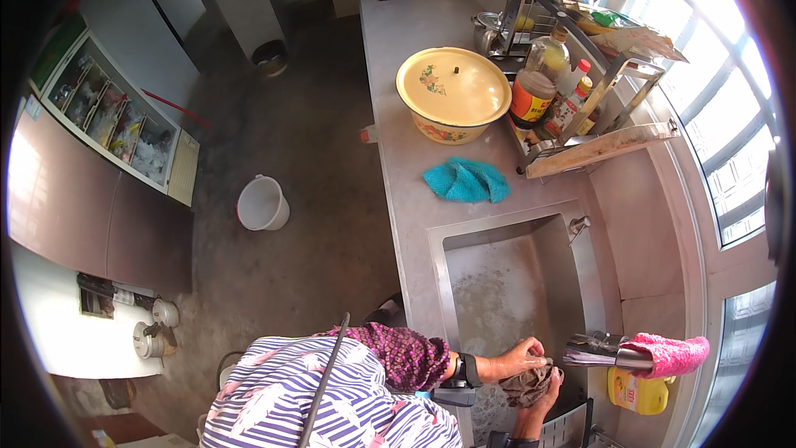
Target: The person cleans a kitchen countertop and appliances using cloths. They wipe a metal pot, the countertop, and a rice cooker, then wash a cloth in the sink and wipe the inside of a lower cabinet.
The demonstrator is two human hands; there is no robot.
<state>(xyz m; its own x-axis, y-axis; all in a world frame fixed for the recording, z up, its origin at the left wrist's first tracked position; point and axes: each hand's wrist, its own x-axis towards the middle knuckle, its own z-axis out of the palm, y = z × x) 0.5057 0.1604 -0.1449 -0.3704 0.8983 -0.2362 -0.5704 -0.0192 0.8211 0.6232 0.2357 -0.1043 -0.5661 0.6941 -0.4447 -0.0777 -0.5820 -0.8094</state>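
Over the steel sink [443,274] with foamy, murky water, my left hand [519,361] grips a crumpled brown cloth [525,384] from its upper side. My right hand [547,395] holds the same cloth from below and to the right. Just right of the hands is the faucet, partly wrapped in a pink cloth [675,354]. A turquoise cloth [466,180] lies on the counter beyond the sink. Behind it stands a lidded cream enamel basin [454,90] with a floral pattern.
A metal rack with sauce bottles [538,84] and a wooden board [600,149] stands along the window side. A yellow detergent jug [638,391] is right of the sink. On the floor to the left are a white bucket [264,202] and a glass-topped freezer [115,118].
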